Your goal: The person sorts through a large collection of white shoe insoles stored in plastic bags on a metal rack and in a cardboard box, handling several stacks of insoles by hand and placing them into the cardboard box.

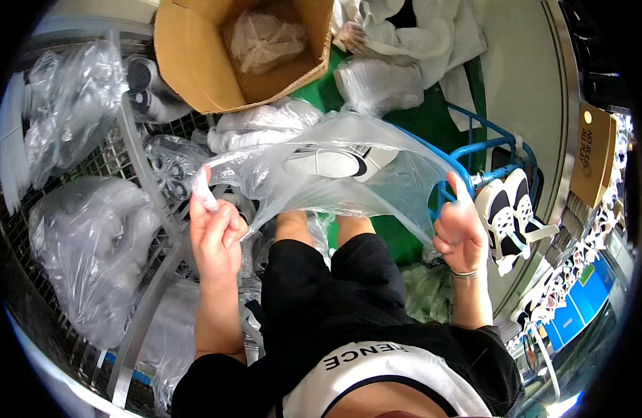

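A large clear plastic bag (398,191) is stretched wide between my two hands. White shoe soles with black parts (324,161) show inside it or through its film. My left hand (218,237) grips the bag's left edge, fingers curled, with the index finger pointing up and wrapped in something whitish. At the opposite edge my right hand (462,233) is closed on the film, its index finger also raised. That fingertip is slightly blurred.
An open cardboard box (195,52) with a clear bag inside stands ahead. Bagged bundles (91,258) lie on a metal mesh rack at left. Blue tubing (467,150) and black-and-white shoes (502,216) are at right. Another person's hand (350,36) is at the top.
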A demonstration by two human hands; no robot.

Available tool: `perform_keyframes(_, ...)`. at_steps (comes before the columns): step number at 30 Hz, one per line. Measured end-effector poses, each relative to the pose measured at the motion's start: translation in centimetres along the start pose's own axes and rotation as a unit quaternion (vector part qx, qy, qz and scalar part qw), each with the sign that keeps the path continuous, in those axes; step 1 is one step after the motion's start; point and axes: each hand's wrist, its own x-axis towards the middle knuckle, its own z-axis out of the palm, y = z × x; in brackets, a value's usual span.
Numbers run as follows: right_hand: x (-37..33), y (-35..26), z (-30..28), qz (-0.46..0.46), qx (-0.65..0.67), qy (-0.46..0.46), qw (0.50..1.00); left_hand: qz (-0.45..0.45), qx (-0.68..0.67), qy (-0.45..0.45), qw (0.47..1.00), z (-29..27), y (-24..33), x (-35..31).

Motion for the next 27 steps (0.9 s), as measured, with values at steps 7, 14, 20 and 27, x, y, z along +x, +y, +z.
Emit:
perform_keyframes(7, 0.8, 1.3, -1.9, -0.031, -0.096, 0.067, 0.993, -0.031, 0.133, -0.067, 0.988, 1.5, -1.9, -0.1)
perform_keyframes(14, 1.9, 1.2, -4.8, -0.274, -0.513, 0.156, 0.798, 0.138, 0.36, -0.132, 0.913, 3.8, -2.7, 0.8)
perform_keyframes(20, 7.2, 2.9, -4.6, -0.286, -0.434, -0.18, 0.835, 0.378, 0.566, -0.236, 0.694, 7.0, -3.0, 1.9)
perform_keyframes(27, 9.1, 6.7, -3.7, -0.277, -0.685, -0.231, 0.632, 0.348, 0.548, -0.521, 0.554, 10.3, -6.1, 0.3)
